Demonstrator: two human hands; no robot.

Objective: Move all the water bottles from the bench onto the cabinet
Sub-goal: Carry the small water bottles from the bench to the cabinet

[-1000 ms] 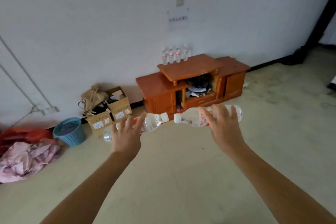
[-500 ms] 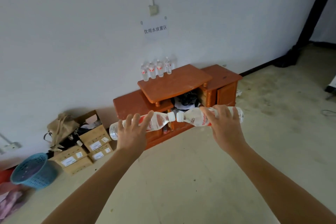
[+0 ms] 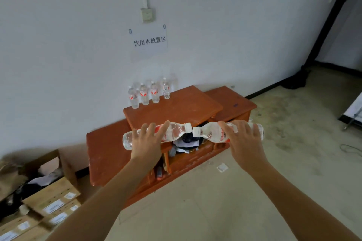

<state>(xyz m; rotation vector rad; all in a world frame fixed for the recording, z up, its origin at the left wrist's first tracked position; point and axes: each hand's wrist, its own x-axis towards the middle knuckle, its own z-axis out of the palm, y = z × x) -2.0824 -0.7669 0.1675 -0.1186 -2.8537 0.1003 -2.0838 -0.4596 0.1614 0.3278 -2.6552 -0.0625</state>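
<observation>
Clear plastic, white screw caps and red-and-white labels: two water bottles are held sideways in the air in front of the cabinet (image 3: 182, 107), cap to cap, the caps almost touching. The left hand (image 3: 146, 143) wraps over the middle of the left bottle (image 3: 175, 133), fingers curled across its label, the rounded base sticking out to the left. The right hand (image 3: 244, 143) grips the right bottle (image 3: 210, 133) the same way, fingers over the body, neck and part of the red lettering showing left of the thumb. Both bottles look full or nearly so.

The cabinet is reddish-orange wood with a raised middle top and lower side sections, standing against a white wall. A row of four bottles (image 3: 155, 93) of the same kind stands upright at the back left edge of the raised top, close together along the wall. A paper sign (image 3: 149, 40) hangs on the wall above them. Cardboard boxes (image 3: 51, 195) sit on the floor to the left.
</observation>
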